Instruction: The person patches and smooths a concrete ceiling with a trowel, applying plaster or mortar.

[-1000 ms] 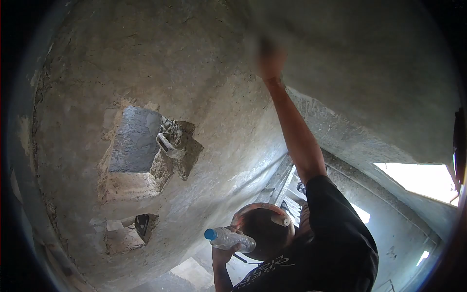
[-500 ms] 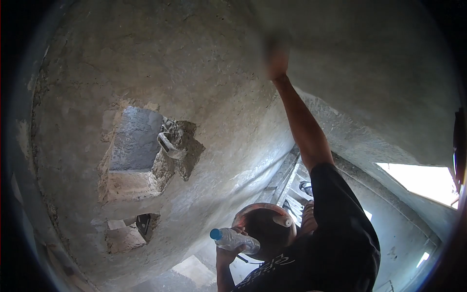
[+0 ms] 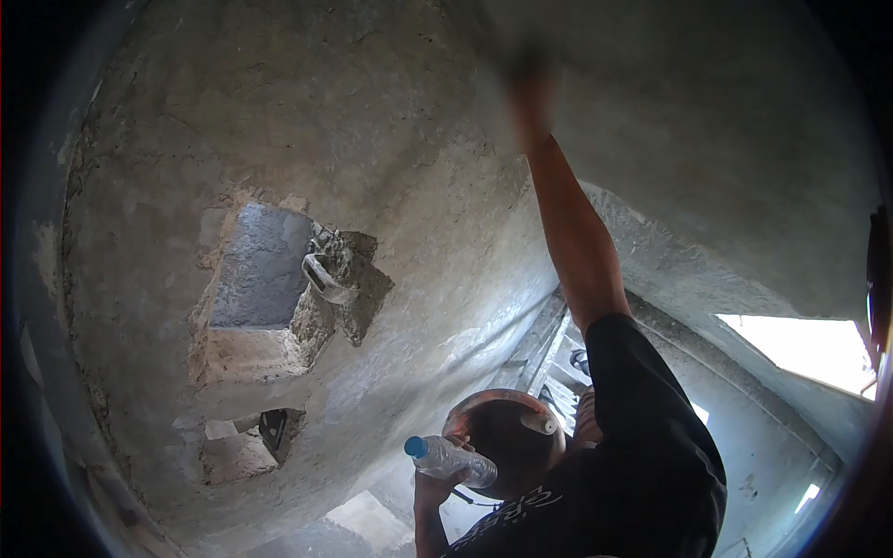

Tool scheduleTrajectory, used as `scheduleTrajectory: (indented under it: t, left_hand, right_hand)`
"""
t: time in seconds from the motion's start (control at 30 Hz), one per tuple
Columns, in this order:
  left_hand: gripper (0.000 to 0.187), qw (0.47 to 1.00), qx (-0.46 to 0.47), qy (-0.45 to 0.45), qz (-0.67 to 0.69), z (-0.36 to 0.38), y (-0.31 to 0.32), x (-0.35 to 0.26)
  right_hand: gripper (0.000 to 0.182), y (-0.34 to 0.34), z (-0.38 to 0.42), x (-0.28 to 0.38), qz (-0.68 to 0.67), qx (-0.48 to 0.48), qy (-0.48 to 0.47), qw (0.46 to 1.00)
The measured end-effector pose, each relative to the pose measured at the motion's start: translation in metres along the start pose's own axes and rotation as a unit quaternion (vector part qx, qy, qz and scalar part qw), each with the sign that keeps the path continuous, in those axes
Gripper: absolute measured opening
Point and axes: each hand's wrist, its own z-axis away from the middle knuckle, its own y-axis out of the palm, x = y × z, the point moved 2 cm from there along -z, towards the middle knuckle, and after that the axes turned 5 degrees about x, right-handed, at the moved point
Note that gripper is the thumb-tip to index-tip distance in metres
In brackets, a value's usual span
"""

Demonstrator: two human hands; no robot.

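Note:
My left hand [image 3: 439, 485] is closed round a clear plastic bottle [image 3: 456, 462] with a blue cap. Beside and behind the bottle is a round, dark, bowl-like vessel [image 3: 502, 442] with a reddish rim; my fingers are right at its edge. My right arm stretches up across the grey plastered wall [image 3: 446, 121]. At its end, my right hand [image 3: 532, 112] is smeared by motion against the plaster, with a dark blur at its fingers. I cannot tell what, if anything, it holds.
The wall has a large square recess [image 3: 260, 265] with a broken edge and a pale metal-looking piece [image 3: 327, 281] jutting out. Below is a smaller hole [image 3: 246, 446]. Pale ladder-like rungs [image 3: 563, 381] show lower down. A bright opening [image 3: 805, 349] is at right.
My right arm has shifted slightly left, its hand still blurred at the wall. The bottle in my left hand has hardly moved.

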Motion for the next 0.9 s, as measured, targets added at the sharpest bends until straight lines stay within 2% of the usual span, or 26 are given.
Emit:
scheduleTrajectory:
  t: [0.1, 0.17, 0.2, 0.27, 0.4, 0.47, 0.5, 0.57, 0.6, 0.67, 0.8, 0.87, 0.9]
  left_hand:
    - [0.050, 1.000, 0.020, 0.014, 0.016, -0.004, -0.006, 0.011]
    - [0.050, 0.999, 0.019, 0.013, 0.023, -0.003, -0.005, 0.012]
    - [0.050, 0.999, 0.018, 0.014, 0.029, -0.005, -0.005, 0.012]
    - [0.050, 1.000, 0.017, 0.014, 0.019, -0.005, -0.004, 0.009]
    - [0.051, 1.000, 0.023, 0.018, -0.004, -0.004, -0.006, 0.010]
    - [0.051, 1.000, 0.018, 0.019, 0.009, -0.001, -0.007, 0.012]
    - [0.051, 0.999, 0.015, 0.020, 0.023, -0.002, -0.007, 0.013]
    - [0.051, 0.999, 0.014, 0.021, 0.027, -0.002, -0.006, 0.013]
    - [0.051, 0.999, 0.014, 0.021, 0.026, -0.001, -0.007, 0.013]
    - [0.051, 0.999, 0.013, 0.017, 0.026, 0.002, -0.008, 0.014]
    - [0.050, 0.999, 0.015, 0.021, 0.024, 0.003, -0.011, 0.019]
    - [0.050, 0.999, 0.006, 0.021, 0.031, 0.003, -0.011, 0.019]
    - [0.050, 0.999, -0.003, 0.019, 0.037, 0.005, -0.010, 0.019]
  right_hand:
    - [0.024, 0.000, -0.003, 0.004, -0.062, 0.018, -0.007, 0.998]
    - [0.017, 0.001, -0.005, 0.010, 0.011, -0.065, -0.005, 0.998]
    - [0.017, 0.002, -0.005, 0.014, 0.010, -0.065, -0.007, 0.998]
    - [0.022, -0.001, 0.001, 0.022, -0.068, -0.134, -0.088, 0.985]
    - [0.017, -0.019, 0.009, 0.042, -0.153, -0.139, -0.092, 0.974]
    - [0.013, -0.035, 0.019, 0.042, -0.289, -0.127, -0.146, 0.938]
    - [0.013, -0.041, 0.024, 0.038, -0.290, -0.127, -0.148, 0.937]
    - [0.014, -0.044, 0.035, 0.015, -0.316, -0.094, 0.001, 0.944]
    - [0.014, -0.042, 0.037, 0.008, -0.316, -0.092, 0.002, 0.944]
    - [0.017, -0.033, 0.043, -0.008, -0.355, -0.068, 0.099, 0.927]
    - [0.017, -0.041, 0.045, 0.000, -0.380, -0.052, 0.101, 0.918]
    - [0.019, -0.048, 0.046, 0.008, -0.569, 0.002, 0.106, 0.815]
    - [0.019, -0.051, 0.048, 0.006, -0.568, 0.004, 0.108, 0.816]
